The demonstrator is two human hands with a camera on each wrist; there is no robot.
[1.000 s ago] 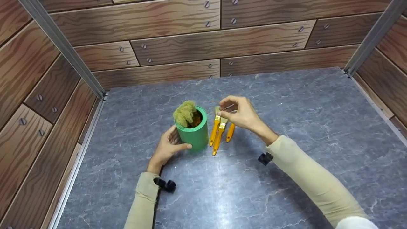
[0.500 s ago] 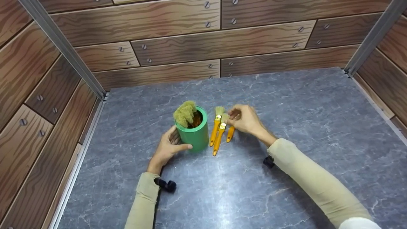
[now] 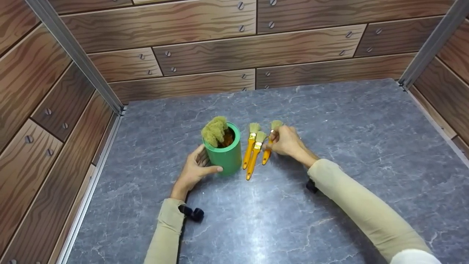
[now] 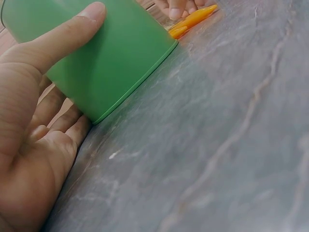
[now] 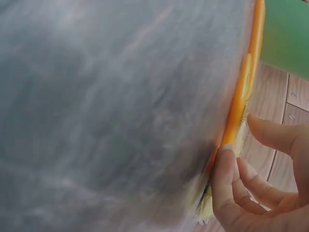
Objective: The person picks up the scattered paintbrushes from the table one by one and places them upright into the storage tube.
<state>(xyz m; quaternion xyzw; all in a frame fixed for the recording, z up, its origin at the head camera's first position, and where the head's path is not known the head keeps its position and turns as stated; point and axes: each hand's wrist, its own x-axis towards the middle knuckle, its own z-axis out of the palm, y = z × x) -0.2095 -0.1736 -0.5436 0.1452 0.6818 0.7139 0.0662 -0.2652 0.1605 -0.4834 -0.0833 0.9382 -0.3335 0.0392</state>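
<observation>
My left hand [image 3: 194,170] grips a green cylindrical cup [image 3: 226,161], thumb across its front and fingers behind it. The cup stands upright on the table; a clump of olive-yellow bristles [image 3: 214,131] rises from it, with brownish-orange pieces inside. Right of the cup lie paintbrushes with orange handles: a left one [image 3: 248,152], a middle one [image 3: 253,157] and a right one [image 3: 267,156], bristles pointing away from me. My right hand [image 3: 287,143] bends its fingers round the right paintbrush. In the right wrist view, the index fingertip [image 5: 226,149] touches an orange handle, the thumb slightly off it.
The grey marbled table [image 3: 348,128] spreads around the hands. Wood-patterned panels [image 3: 205,55] wall in the back and both sides, with metal posts [image 3: 432,44] at the corners. A small black camera [image 3: 196,214] sits on each wrist.
My right hand has come down and moved slightly to the right, off the left and middle brushes and onto the right one, whose bristles now show. The left hand and cup have stayed put.
</observation>
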